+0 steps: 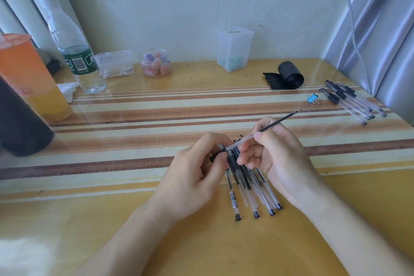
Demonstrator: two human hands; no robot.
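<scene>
left hand (197,168): bare | right hand (275,159): bare | forearms (125,237): bare to frame edge | fingernails: short

The pile of pens (251,186) is lying near the middle of the table (201,242). The left hand (195,172) and right hand (277,159) are hovering over its far end. The right one is pinching a refill (279,121), and the left is gripping what seems to be a pen part (214,156). At the far right, more pens (351,101) are lying, with a binder clip (313,98) just left of them and a roll (290,75) behind it. Along the wall, from left to right, a cup (33,78), bottle (76,51), low box (116,64), jar (156,63) and tall container (234,49) are standing.
</scene>
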